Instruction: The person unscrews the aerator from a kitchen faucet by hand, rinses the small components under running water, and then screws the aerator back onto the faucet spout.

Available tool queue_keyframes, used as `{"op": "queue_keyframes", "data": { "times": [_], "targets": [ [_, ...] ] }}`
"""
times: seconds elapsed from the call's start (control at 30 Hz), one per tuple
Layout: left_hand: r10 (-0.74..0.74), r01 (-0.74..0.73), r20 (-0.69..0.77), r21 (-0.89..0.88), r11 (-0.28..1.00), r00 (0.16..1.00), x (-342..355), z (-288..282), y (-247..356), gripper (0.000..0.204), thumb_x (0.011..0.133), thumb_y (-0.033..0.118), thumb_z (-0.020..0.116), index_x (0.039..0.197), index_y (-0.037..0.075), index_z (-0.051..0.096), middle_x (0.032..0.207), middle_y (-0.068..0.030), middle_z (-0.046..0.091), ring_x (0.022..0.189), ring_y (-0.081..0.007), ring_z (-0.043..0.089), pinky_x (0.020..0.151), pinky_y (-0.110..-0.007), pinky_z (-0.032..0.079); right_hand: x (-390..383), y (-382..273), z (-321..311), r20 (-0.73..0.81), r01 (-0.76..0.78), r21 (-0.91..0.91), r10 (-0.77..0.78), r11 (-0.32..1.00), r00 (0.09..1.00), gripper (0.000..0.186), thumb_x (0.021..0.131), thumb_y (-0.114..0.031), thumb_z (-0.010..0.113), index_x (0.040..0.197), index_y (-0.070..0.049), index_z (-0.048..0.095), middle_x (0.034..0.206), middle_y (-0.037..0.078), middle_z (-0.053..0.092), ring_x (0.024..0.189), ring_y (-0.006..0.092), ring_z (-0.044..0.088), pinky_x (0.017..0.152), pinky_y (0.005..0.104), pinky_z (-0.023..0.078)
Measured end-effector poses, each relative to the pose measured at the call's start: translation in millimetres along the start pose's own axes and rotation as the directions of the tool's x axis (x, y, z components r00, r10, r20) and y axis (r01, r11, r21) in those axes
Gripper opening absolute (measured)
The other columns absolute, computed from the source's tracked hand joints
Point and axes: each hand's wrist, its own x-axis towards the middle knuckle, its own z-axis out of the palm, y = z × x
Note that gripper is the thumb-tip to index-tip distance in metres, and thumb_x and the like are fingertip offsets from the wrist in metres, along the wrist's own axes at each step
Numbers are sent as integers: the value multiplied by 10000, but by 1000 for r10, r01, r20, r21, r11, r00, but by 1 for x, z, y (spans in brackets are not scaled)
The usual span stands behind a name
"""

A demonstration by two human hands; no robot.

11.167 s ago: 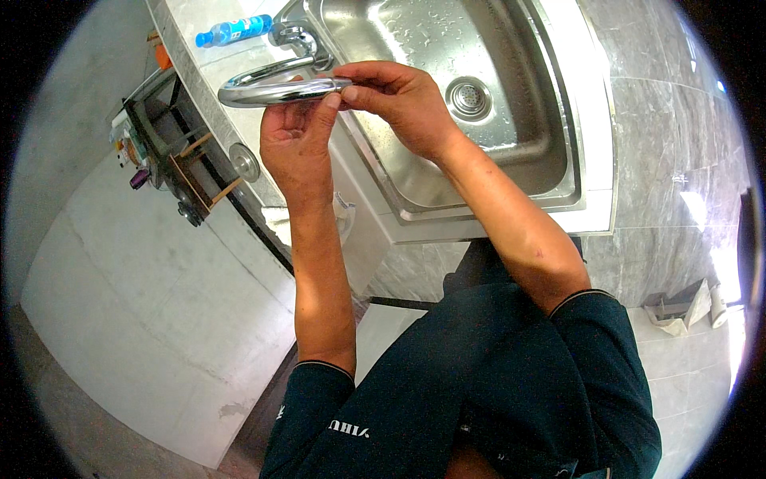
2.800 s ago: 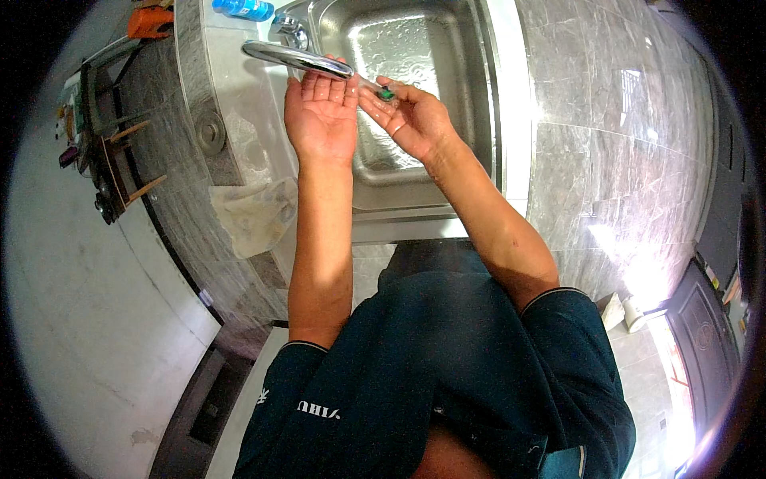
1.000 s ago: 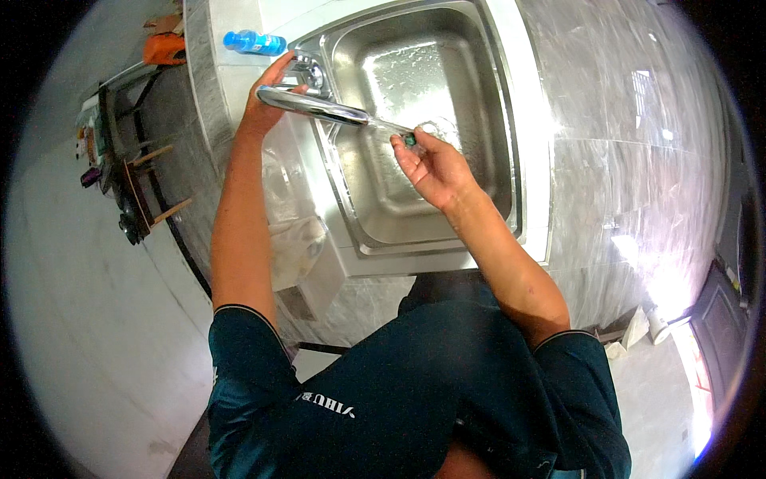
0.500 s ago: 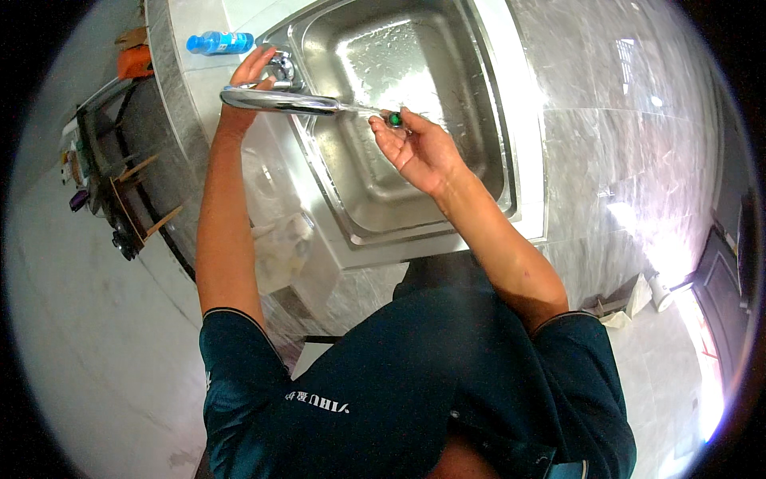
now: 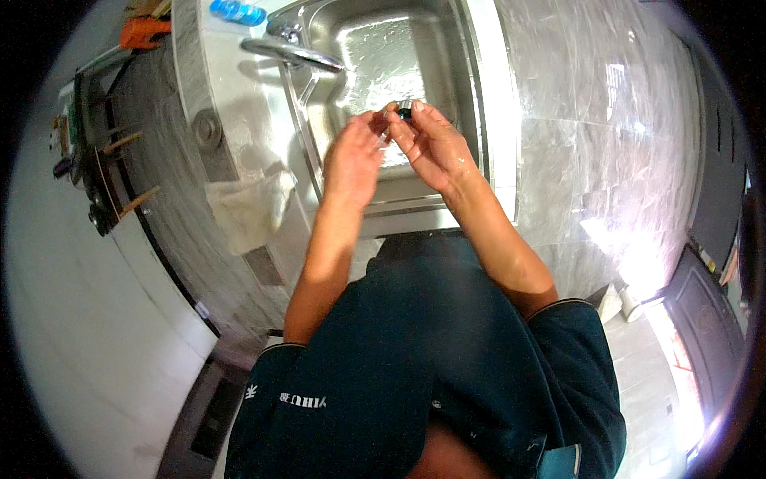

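Observation:
Over the steel sink point(image 5: 415, 195) both my hands are close together. My right hand point(image 5: 435, 148), wet and palm up, pinches a small, dark, rounded cap-like piece point(image 5: 404, 113) between thumb and fingers. Its exact kind is too small to make out. My left hand point(image 5: 351, 160) is beside it, fingers bent toward the right fingertips and smeared by motion. Whether the left fingers touch the piece cannot be seen. Beyond my left hand, the curved chrome faucet point(image 5: 291, 54) reaches over the sink's left edge; no stream shows at its spout.
A blue bottle point(image 5: 238, 12) lies beside the faucet base. Left of the sink are a pale crumpled cloth point(image 5: 249, 211) and a round grey disc point(image 5: 207, 129) on the counter. An orange object point(image 5: 145, 33) is at the far left. Grey marbled surface point(image 5: 590, 128) spreads on the right.
My left hand has left the faucet handle and come over the sink beside my right hand. The thin stream from the spout no longer shows. The view has shifted.

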Motion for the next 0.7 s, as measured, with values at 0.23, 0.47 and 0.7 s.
{"op": "queue_keyframes", "data": {
  "times": [0.23, 0.47, 0.7],
  "targets": [
    [-50, 157, 286, -365, 918, 957, -28, 48, -30, 436, 980, 317, 324, 1174, -33, 498, 1221, -166, 541, 1181, -276, 481, 1034, -409, 355, -63, 4, 26, 452, 522, -852, -456, 31, 766, 207, 770, -78, 734, 919, -3, 612, 911, 56, 653, 818, 108, 615, 747, 256, 505],
    [-10, 226, 425, -462, 858, 905, -64, 61, -31, 439, 985, 313, 295, 1145, -37, 505, 1230, -195, 532, 1225, -315, 447, 1058, -443, 335, -105, -11, 48, 810, 633, -586, -349, -507, 471, 233, 696, -84, 770, 847, -13, 606, 898, 92, 676, 783, 201, 653, 696, 289, 524],
    [34, 170, 432, -425, 889, 901, -84, 59, -31, 417, 985, 294, 311, 1088, -43, 536, 1168, -185, 578, 1185, -311, 490, 1045, -437, 355, -124, -15, 46, 835, 596, -527, -238, -605, 496, 251, 692, -88, 770, 825, -16, 569, 909, 105, 672, 740, 231, 658, 624, 299, 540]
  ]
}}
